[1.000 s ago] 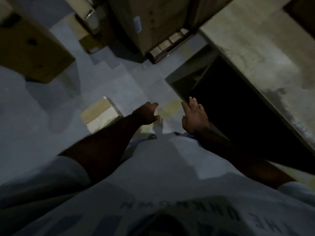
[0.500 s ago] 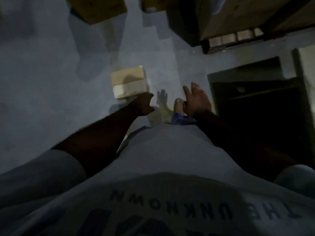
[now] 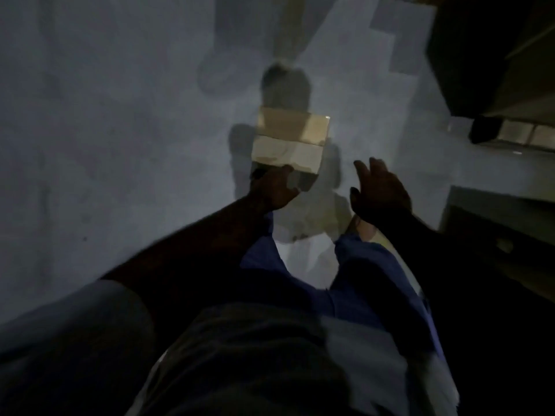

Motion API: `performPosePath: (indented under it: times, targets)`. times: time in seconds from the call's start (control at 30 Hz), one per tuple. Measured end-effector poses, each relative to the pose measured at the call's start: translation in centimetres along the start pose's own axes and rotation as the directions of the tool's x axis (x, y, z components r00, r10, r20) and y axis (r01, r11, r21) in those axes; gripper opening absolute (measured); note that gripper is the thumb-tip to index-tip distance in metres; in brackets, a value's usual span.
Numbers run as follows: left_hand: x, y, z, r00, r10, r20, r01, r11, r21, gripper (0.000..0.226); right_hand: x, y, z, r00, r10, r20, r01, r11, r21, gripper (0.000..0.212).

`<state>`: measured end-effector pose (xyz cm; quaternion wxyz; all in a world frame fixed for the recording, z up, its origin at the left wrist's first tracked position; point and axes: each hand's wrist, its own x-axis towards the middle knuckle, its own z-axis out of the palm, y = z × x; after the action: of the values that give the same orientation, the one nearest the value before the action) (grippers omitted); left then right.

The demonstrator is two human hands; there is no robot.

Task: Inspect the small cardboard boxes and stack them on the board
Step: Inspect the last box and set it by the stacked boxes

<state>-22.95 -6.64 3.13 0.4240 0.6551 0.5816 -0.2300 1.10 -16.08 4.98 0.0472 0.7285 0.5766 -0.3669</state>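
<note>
A small cardboard box (image 3: 289,139) lies on the grey floor straight ahead, its top brown and its near face pale. My left hand (image 3: 274,187) reaches down to the box's near left edge and touches it. Blur and darkness hide whether the fingers curl round it. My right hand (image 3: 380,187) hovers a little to the right of the box with fingers spread, holding nothing and apart from the box.
A dark large stack (image 3: 480,70) on a pallet with pale wooden blocks (image 3: 516,135) stands at the upper right. A dark low platform (image 3: 495,235) lies at the right. My blue trouser legs (image 3: 360,265) and a foot are just below the hands. Bare grey floor spreads to the left.
The view has swung so the box is now centred and closer. My left hand has reached forward to the box's near edge; my right hand stays spread to its right.
</note>
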Motion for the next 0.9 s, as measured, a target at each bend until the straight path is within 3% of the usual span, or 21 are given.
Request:
performPosePath:
  times: [0.13,0.23,0.37,0.47,0.6,0.73,0.9]
  targets:
    - [12.0,-5.0,-1.3,0.998,-0.040,0.043,0.042,0.998,-0.047,0.078,11.3,0.6,6.2,0.996,0.082,0.041,-0.088,0.983,0.163,0.068]
    - [21.0,-9.4,-1.8,0.994,-0.105,-0.016,0.104,0.993,-0.047,0.081,19.5,0.3,10.9,0.966,0.212,0.151,-0.249,0.917,0.312,0.067]
    - [30.6,-15.3,-1.5,0.964,-0.255,-0.079,0.247,0.963,-0.107,0.089,28.7,0.0,16.9,0.888,0.369,0.276,-0.458,0.769,0.446,0.065]
    - [35.0,-18.8,-0.4,0.937,-0.344,-0.058,0.325,0.922,-0.211,0.100,33.2,0.4,21.2,0.815,0.486,0.316,-0.573,0.590,0.569,0.074]
    - [38.1,-20.6,1.2,0.931,-0.364,-0.025,0.336,0.882,-0.329,0.107,36.3,0.4,24.2,0.764,0.587,0.268,-0.609,0.519,0.600,0.083]
    - [39.6,-20.2,2.4,0.943,-0.332,0.000,0.298,0.847,-0.441,0.084,37.6,0.8,25.5,0.754,0.566,0.333,-0.599,0.384,0.703,0.104]
    - [39.1,-18.9,2.2,0.914,-0.405,-0.024,0.316,0.750,-0.581,0.072,38.5,0.7,25.0,0.789,0.505,0.350,-0.572,0.395,0.719,0.066]
